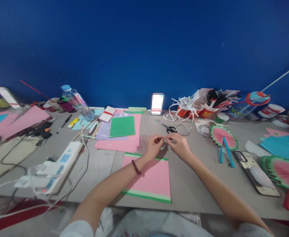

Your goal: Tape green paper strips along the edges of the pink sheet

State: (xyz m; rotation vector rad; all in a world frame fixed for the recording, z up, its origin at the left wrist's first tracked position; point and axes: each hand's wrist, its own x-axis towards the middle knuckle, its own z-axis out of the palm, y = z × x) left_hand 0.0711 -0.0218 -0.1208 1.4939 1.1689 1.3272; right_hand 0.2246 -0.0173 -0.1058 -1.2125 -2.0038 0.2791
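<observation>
My left hand and my right hand meet above the grey table, fingertips pinched together on something small that I cannot make out. A dark red bead bracelet circles my left wrist. Just below the hands lies a pink paper sheet with green strips along two edges. Black-handled scissors and a white ring lie just beyond the hands.
A green sheet on pink and lilac paper lies at the back left. A white power strip with cables sits at left, near a water bottle. Red cups, paper fans and a phone are at right.
</observation>
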